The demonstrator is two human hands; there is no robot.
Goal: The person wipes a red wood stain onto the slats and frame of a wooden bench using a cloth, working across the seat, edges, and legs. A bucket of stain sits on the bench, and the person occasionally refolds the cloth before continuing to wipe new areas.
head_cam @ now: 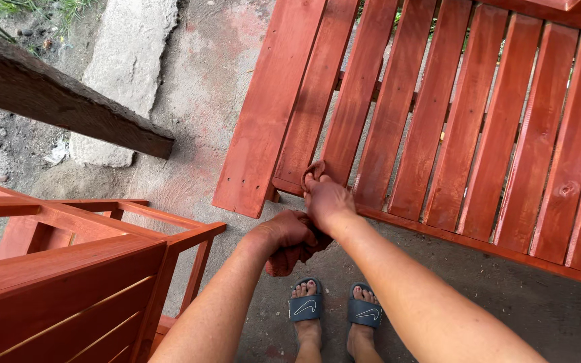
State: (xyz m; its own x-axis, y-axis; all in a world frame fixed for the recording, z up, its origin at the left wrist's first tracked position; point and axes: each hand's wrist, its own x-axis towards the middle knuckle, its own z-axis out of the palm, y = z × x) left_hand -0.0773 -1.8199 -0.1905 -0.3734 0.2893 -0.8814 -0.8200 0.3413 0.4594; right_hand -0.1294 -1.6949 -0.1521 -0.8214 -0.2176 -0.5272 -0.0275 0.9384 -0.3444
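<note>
Right hand (327, 200) clenched on reddish rag (315, 169), pressing it at near edge of red slatted panel (432, 114); left hand (289, 232) fisted around trailing end. Likely risks: uneven blotches, drips through slat gaps.

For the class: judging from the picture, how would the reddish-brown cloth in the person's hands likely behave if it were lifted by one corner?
The reddish-brown cloth would probably hang limp: it bunches and droops below the left hand. It seems light, since the right hand pinches its upper end against the red-stained slatted wooden bench with fingertips alone. Being soft, it should neither roll nor break.
</note>
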